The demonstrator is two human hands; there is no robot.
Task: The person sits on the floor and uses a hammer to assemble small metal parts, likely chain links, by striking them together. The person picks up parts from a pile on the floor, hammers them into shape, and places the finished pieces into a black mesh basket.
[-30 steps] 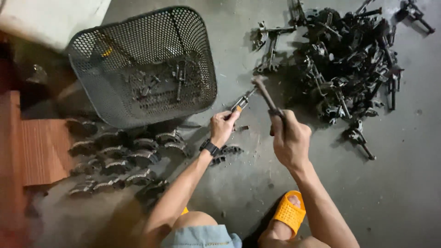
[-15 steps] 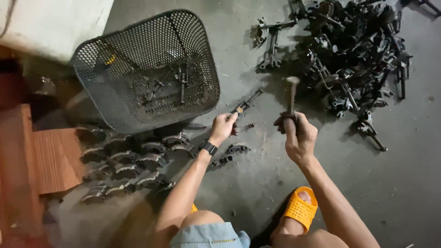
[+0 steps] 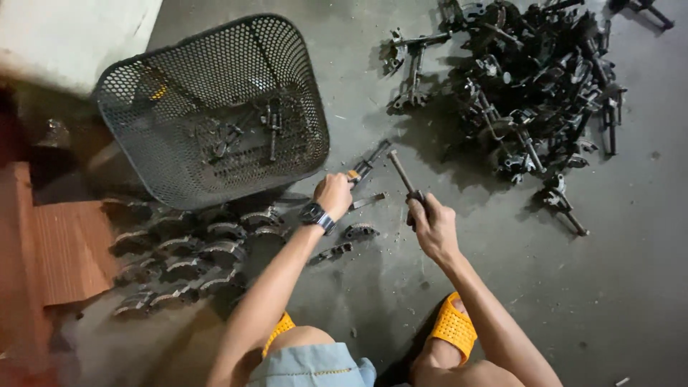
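Squatting on the grey concrete floor (image 3: 373,308), I have my left hand (image 3: 334,195) closed around a slim dark metal chisel-like tool with a yellowish band near my fingers (image 3: 367,166); its shaft runs out from my fist toward 1 o'clock and its tip rests low against the floor. My right hand (image 3: 432,228) is wrapped tight on the handle of a dark steel hammer (image 3: 403,172), which slants up toward 11 o'clock, its head just beside the chisel's far end; whether the two touch I cannot tell. A black wristwatch (image 3: 315,214) sits on my left wrist.

Between my hands, at 6 o'clock from the left fist, lies a small curved grey metal brake shoe (image 3: 360,231), with another small dark piece (image 3: 331,252) just beyond it toward 7 o'clock. At 9 o'clock from my left forearm, rows of similar curved shoes (image 3: 193,247) are laid out on the floor. A black perforated metal basket (image 3: 215,107) stands tilted at 10 o'clock, holding a few parts. A heap of black greasy metal levers and brackets (image 3: 537,79) sits at 1 o'clock. My feet wear orange rubber slippers (image 3: 453,326).
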